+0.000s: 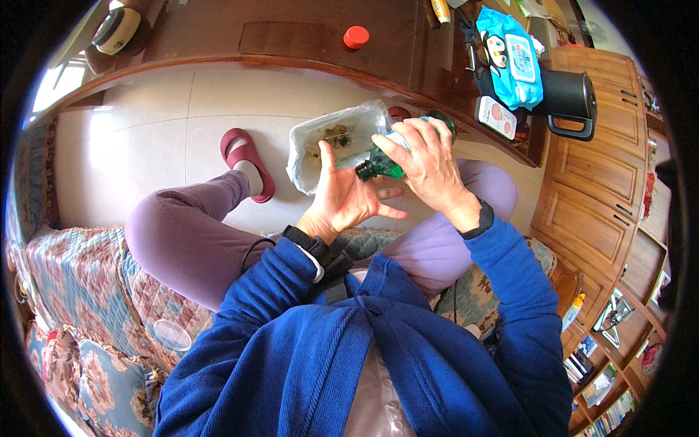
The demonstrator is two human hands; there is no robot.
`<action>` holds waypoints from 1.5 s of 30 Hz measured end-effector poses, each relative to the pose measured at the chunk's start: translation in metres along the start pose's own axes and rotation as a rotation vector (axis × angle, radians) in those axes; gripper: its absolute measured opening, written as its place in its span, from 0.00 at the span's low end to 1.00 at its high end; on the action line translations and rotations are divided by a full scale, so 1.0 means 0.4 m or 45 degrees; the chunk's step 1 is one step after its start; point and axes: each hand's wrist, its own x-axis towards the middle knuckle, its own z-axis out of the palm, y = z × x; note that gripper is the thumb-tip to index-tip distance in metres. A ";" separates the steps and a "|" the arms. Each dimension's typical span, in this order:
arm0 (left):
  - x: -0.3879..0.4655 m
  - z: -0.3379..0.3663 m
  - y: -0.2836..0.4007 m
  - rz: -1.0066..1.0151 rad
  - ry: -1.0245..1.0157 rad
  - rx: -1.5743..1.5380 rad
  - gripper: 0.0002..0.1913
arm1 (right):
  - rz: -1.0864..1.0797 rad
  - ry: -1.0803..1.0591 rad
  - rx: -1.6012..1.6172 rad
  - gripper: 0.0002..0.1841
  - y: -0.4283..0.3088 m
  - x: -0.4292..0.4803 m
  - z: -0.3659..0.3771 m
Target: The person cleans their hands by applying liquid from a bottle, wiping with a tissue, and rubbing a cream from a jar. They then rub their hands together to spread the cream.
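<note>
My right hand (428, 158) grips a green bottle (379, 165) with a partly covered label, tilted so that its uncapped mouth points down and left. Under that mouth, my left hand (352, 196) is spread palm up with the fingers apart. Whether the bottle's mouth touches the palm, or any liquid is flowing, I cannot tell. Just beyond both hands a bin with a pale plastic liner (299, 164) stands on the floor, with dark and brownish scraps at its bottom. A red cap (356, 37) sits on the dark wooden table.
The wooden table (207, 38) runs along the far side. At its right are a blue wipes pack (505, 60), a black kettle (570, 95) and a small white box (496, 117). Wooden cabinets (590, 202) stand at right. I sit on a quilted sofa cover (87, 267).
</note>
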 end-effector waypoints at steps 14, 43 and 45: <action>0.005 -0.001 -0.004 0.000 0.017 0.050 0.66 | 0.016 -0.032 -0.033 0.28 -0.006 -0.003 -0.013; 0.004 0.017 -0.008 0.022 -0.038 0.078 0.64 | -0.013 -0.003 -0.161 0.29 -0.034 0.006 -0.053; 0.004 0.018 -0.008 0.024 -0.049 0.080 0.64 | -0.015 0.008 -0.148 0.29 -0.034 0.006 -0.055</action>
